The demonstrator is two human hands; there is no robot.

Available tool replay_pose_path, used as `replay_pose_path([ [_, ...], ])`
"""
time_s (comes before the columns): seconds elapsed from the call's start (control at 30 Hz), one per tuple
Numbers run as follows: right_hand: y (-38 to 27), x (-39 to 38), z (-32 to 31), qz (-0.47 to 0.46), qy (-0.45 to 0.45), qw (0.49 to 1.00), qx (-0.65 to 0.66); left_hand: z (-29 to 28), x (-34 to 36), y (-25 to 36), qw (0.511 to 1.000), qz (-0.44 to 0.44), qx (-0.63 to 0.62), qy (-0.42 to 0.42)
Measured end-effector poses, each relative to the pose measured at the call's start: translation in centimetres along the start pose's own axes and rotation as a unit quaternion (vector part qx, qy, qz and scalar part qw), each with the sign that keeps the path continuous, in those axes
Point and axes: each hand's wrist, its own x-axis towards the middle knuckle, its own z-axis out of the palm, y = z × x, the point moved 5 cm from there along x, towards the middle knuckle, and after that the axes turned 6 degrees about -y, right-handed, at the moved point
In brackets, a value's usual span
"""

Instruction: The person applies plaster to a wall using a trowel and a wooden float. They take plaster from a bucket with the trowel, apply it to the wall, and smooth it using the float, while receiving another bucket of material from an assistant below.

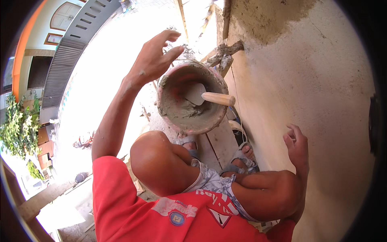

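My left hand [159,56] is raised beside the upper left rim of a mortar-stained pinkish bucket [169,113], fingers curved and apart, holding nothing visible; whether it touches the thin wire handle is unclear. Inside the bucket is grey wet mortar [200,116], with a trowel [218,98] resting in it, its wooden handle jutting over the right rim. My right hand [295,143] hangs near the wall beside my bent knee, fingers loosely curled but apart, with nothing in it.
I squat high on narrow planks [211,147] with sandalled feet below the bucket. A plastered wall [314,88] rises on the right. Mortar-caked poles [229,50] cross behind the bucket. Bright ground lies below left, with a gate [64,68] and a leafy plant [16,129].
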Motion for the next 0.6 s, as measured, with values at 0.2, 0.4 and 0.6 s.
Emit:
replay_pose_path([
  [0.2,-12.7,6.9,6.1,-0.375,0.0,0.868,-0.325,11.1,-13.3,-13.3,0.877,-0.298,-0.377,-0.011],
  [0.4,-13.7,15.8,15.8,-0.262,-0.163,0.817,-0.486,15.5,-13.5,-12.1,0.812,-0.194,-0.529,0.15],
  [0.6,-11.6,15.1,13.6,-0.309,-0.229,0.787,-0.483,15.1,-11.2,-9.9,0.872,-0.136,-0.445,0.149],
])
